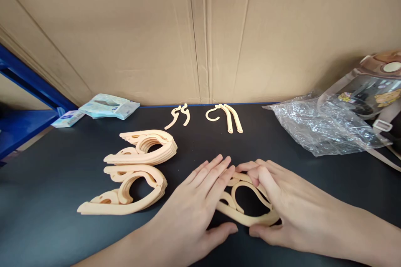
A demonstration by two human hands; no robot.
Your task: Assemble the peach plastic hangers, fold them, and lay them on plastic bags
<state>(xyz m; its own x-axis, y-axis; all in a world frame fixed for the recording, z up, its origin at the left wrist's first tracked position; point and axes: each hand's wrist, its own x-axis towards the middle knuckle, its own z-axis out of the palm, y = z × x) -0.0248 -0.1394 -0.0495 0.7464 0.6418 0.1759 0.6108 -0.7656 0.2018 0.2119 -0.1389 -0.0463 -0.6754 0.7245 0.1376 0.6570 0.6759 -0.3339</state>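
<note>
A cream plastic folding hanger [249, 219], folded up, lies on the black table in front of me; I cannot tell whether more are stacked under it. My left hand [200, 204] rests over its left end with fingers stretched out and thumb apart. Around its right end, my right hand [275, 198] is closed, thumb at the near side and fingers at the far side. Parts of the hanger are hidden beneath both hands. To the left sit two stacks of the same folded hangers, a farther stack [159, 156] and a nearer stack [134, 208].
Loose hanger pieces lie at the back: small curved pieces [177, 117], a hook [209, 115] and arms [232, 121]. A tissue pack [115, 110] and small box [67, 119] stand back left. Clear plastic bag [319, 133] and strapped bottle [360, 91] are right. Cardboard [125, 29] rises behind.
</note>
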